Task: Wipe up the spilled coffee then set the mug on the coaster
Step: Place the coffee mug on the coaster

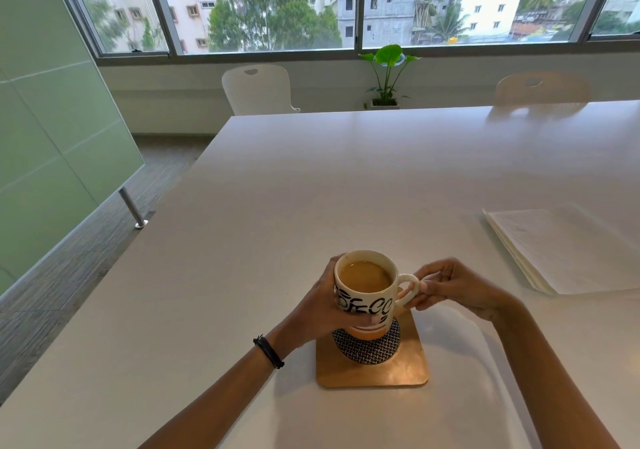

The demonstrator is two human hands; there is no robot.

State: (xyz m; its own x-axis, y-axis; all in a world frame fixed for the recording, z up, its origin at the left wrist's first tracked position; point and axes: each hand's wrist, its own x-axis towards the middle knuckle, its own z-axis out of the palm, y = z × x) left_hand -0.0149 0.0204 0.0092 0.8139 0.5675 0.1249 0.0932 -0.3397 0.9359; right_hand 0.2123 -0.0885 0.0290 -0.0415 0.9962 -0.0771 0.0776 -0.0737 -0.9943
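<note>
Stacked napkins [568, 251] at our right on the table [311, 189], our left hand [323, 305] wrapping the mug [365, 296], our right hand [450, 286] pinching its handle [410, 287], mug over the coaster [367, 350], milky coffee [365, 275] inside.

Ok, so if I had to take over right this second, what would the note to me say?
Left hand grips the mug round its body; right hand pinches the handle.
The mug is upright and nearly full of milky coffee. It is at the round patterned coaster, which lies on a wooden board. I cannot tell whether it rests there or hovers just above.
Done: no spill shows on the table. A stack of napkins lies to the right.
Left: make sure the mug sits on the coaster, then gently let go with both hands.
</note>
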